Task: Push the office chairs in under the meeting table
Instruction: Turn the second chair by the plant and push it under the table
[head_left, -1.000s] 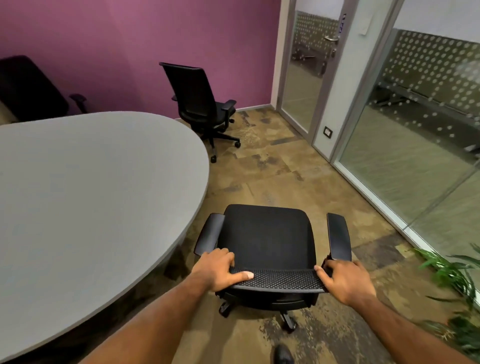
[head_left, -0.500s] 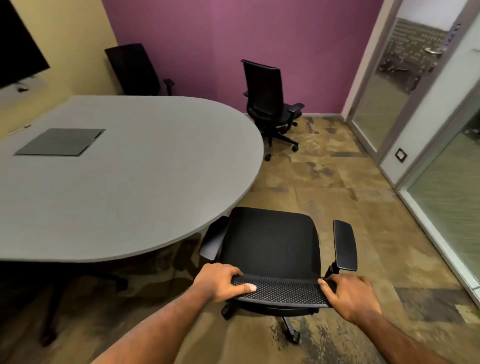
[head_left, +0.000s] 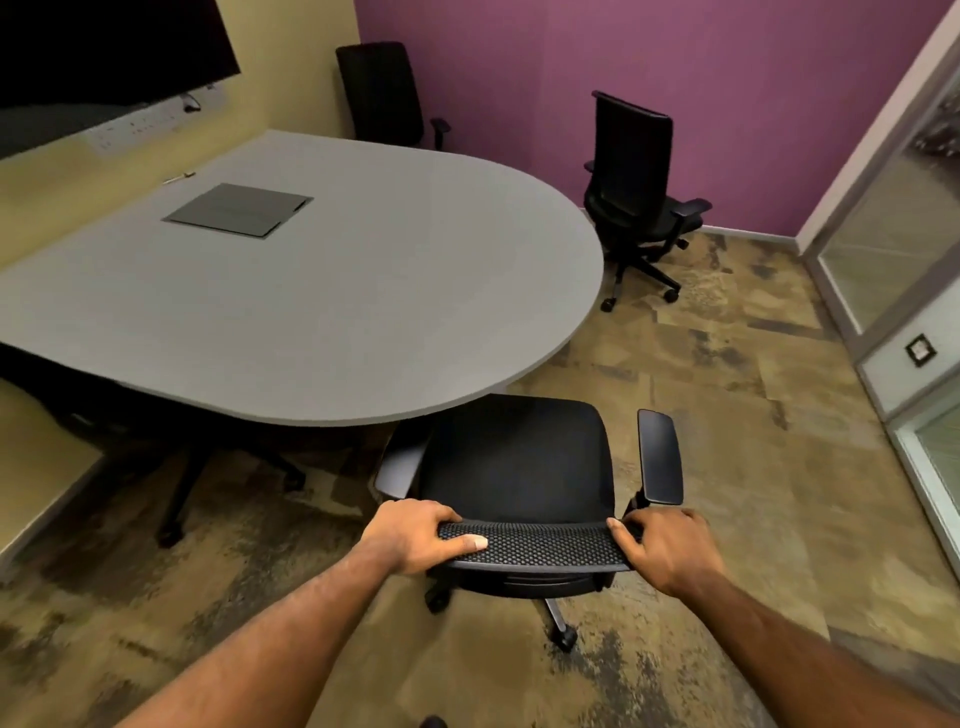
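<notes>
A black office chair (head_left: 519, 457) stands right in front of me, its seat facing the grey meeting table (head_left: 332, 291). My left hand (head_left: 415, 535) grips the left end of its mesh backrest top, and my right hand (head_left: 670, 551) grips the right end. The seat's front edge and left armrest sit just under the table's rounded rim. A second black chair (head_left: 634, 192) stands apart from the table at the far right, turned away. A third chair (head_left: 384, 93) stands behind the table's far edge by the purple wall.
A grey flap panel (head_left: 239, 210) is set in the tabletop. A dark screen (head_left: 104, 52) hangs on the yellow wall at left. Glass partitions and a door (head_left: 893, 218) run along the right. Patterned carpet (head_left: 727, 395) lies between chairs and glass. The table's base (head_left: 182, 488) shows underneath.
The view has swung left, bringing the whole table, the screen and the third chair into sight. The chair in my hands has rolled closer, its front edge now under the table's rim.
</notes>
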